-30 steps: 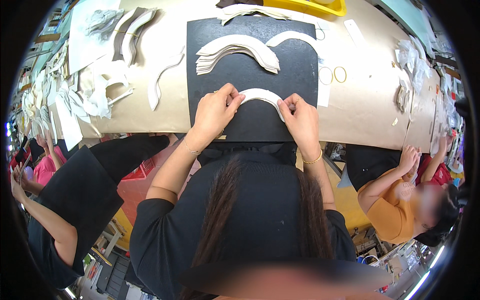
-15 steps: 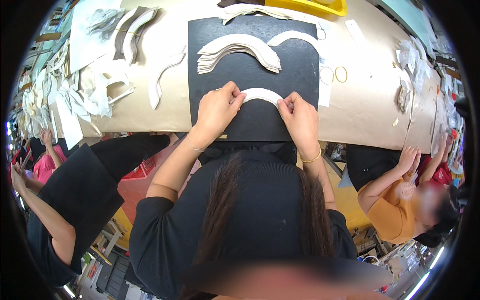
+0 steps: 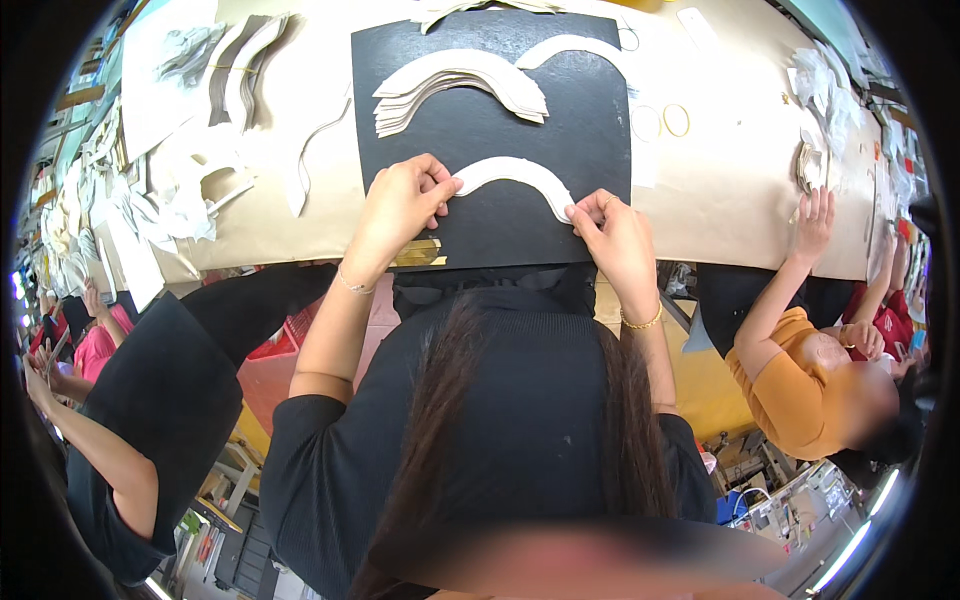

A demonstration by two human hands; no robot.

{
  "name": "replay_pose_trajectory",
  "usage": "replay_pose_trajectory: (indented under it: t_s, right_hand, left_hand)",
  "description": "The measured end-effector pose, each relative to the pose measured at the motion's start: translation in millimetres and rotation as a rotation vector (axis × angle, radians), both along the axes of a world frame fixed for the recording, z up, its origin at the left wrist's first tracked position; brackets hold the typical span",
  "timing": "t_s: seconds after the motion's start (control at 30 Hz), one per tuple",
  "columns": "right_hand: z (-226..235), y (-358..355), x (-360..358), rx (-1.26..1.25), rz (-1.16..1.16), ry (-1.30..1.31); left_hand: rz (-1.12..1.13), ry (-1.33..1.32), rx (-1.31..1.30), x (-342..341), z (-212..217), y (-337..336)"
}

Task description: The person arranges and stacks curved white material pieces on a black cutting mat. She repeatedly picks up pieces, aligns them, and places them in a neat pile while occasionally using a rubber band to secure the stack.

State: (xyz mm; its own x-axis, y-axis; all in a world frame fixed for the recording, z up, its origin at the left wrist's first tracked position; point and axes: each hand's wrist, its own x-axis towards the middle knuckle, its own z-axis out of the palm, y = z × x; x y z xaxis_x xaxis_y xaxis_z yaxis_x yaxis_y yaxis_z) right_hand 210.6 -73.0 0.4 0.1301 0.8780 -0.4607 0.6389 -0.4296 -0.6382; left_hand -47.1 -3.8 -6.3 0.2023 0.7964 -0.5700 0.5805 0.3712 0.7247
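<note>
A curved white strip (image 3: 512,170) arches between my two hands over the black mat (image 3: 590,130). My left hand (image 3: 412,198) pinches its left end between thumb and fingers. At the opposite end, my right hand (image 3: 612,232) has its thumb and fingertips closed on the strip. Just beyond lies a stack of similar curved white pieces (image 3: 460,78), its layered edges facing me. Another single white arc (image 3: 575,46) rests to the right of that stack, partly off the mat.
Bundled curved strips (image 3: 243,70) and plastic scraps (image 3: 195,50) lie at the left. A rubber band (image 3: 676,121) sits right of the mat. A co-worker in orange (image 3: 790,370) reaches onto the table at the right; another person in black (image 3: 150,400) is at the left.
My hands have moved apart, and more of the white strip shows between them. The view has shifted slightly. The co-worker at the right has stretched an arm onto the table.
</note>
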Motion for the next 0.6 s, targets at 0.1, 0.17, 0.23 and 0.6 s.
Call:
replay_pose_trajectory:
  t_s: [0.1, 0.17, 0.23, 0.6]
  right_hand:
    - [0.2, 1.7, -1.5, -0.018, 0.008, -0.021]
    - [-0.2, 1.7, -1.8, -0.012, 0.012, -0.015]
    - [-2.3, 1.5, -0.9, -0.004, 0.03, -0.042]
    - [4.9, 20.3, -14.6, 0.282, 0.195, -0.237]
  left_hand:
    - [-0.005, 0.045, 0.034, 2.5, 2.7, -1.3]
    - [-0.003, 0.046, 0.045, 3.1, 4.5, -2.1]
    - [-0.011, 0.092, 0.047, 2.3, 4.2, -3.3]
    - [-0.08, 0.421, 0.397, -3.0, 0.9, -20.9]
